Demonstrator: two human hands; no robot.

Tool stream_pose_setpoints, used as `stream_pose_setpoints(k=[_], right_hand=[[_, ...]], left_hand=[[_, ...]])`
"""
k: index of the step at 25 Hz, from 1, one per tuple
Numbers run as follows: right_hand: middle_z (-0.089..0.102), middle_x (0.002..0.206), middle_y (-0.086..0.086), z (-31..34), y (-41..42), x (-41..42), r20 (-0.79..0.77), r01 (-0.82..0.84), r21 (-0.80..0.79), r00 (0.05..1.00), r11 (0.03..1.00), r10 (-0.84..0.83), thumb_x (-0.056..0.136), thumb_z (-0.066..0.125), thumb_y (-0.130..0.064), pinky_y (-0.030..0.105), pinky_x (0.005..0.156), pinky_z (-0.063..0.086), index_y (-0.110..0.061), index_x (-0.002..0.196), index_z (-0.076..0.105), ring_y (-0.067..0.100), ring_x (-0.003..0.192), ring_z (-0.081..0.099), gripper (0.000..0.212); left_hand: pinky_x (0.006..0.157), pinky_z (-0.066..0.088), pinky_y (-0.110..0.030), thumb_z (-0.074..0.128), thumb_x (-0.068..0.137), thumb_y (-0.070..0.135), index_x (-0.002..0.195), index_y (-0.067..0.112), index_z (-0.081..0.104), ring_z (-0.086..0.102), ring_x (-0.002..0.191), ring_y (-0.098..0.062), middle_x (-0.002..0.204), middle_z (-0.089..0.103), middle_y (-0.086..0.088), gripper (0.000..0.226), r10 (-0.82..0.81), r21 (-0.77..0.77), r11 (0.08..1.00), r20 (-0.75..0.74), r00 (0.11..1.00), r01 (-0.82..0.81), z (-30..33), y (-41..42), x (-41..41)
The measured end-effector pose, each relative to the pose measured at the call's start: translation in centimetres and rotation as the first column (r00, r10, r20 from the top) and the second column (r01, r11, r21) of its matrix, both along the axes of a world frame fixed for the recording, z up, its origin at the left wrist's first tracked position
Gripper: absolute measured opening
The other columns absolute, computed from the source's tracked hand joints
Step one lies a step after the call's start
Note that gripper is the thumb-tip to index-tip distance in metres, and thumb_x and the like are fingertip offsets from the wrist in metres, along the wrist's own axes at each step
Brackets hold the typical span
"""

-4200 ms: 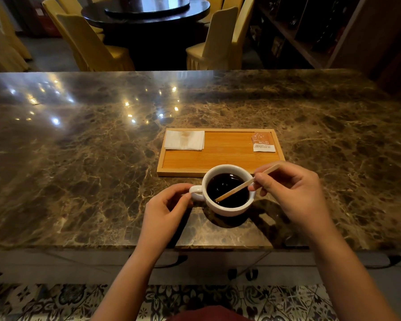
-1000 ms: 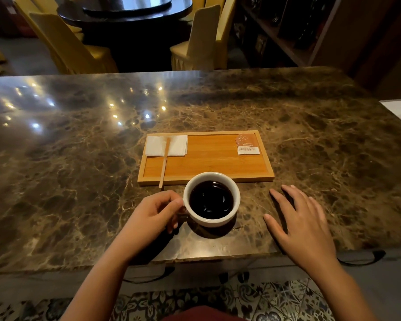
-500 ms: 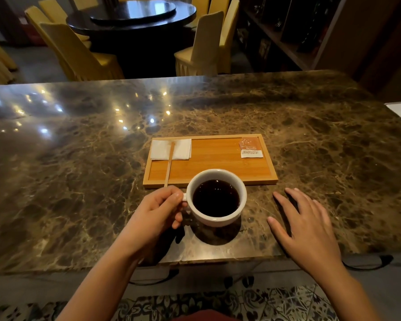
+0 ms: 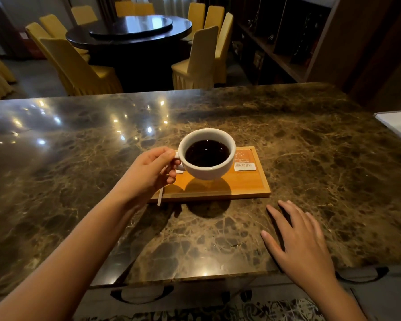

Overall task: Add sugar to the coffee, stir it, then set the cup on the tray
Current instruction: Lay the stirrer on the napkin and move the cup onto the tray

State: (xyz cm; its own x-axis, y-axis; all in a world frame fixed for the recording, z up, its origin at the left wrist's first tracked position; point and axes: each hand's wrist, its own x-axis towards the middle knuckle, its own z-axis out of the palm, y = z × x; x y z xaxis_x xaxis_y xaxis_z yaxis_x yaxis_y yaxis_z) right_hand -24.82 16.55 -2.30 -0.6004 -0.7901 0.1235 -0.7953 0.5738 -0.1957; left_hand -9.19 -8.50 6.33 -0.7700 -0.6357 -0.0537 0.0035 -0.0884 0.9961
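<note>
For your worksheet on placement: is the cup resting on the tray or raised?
Raised: left hand holds the cup above the tray, shadow below.

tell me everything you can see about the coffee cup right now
The cup is a round white cup, ceramic by its glossy look, with a thick rim and a small side handle. It is nearly full of black coffee and held about level. The left hand pinches the handle, lifting the cup above the wooden tray; its shadow falls on the tray and countertop below. Nothing else touches it.
</note>
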Motion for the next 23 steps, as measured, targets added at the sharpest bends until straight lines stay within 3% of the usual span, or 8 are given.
stream_pose_setpoints(k=[18,23], right_hand=[[0.048,0.137,0.006,-0.2,0.0,-0.2,0.013,0.002,-0.014,1.0,1.0,-0.002,0.082,0.029,-0.054,0.046,0.107,0.022,-0.022,0.129,0.048,0.022,0.132,0.035,0.059],[0.046,0.139,0.005,-0.3,0.0,-0.2,0.019,0.001,-0.014,1.0,1.0,0.0,0.082,0.028,-0.055,0.045,0.109,0.019,-0.023,0.13,0.046,0.021,0.133,0.033,0.061]], left_hand=[[0.047,0.048,-0.013,0.039,0.099,0.011,0.079,0.006,0.059,0.052,0.046,-0.002,0.051,0.06,0.006,0.029,-0.082,0.118,0.991,0.126,0.989,0.067,-2.8,-4.4,-4.4],[0.054,0.045,-0.025,0.038,0.1,0.013,0.079,0.007,0.058,0.048,0.047,-0.007,0.049,0.057,0.006,0.029,-0.093,0.113,0.991,0.174,0.98,0.074,-3.1,-4.2,-4.7]])
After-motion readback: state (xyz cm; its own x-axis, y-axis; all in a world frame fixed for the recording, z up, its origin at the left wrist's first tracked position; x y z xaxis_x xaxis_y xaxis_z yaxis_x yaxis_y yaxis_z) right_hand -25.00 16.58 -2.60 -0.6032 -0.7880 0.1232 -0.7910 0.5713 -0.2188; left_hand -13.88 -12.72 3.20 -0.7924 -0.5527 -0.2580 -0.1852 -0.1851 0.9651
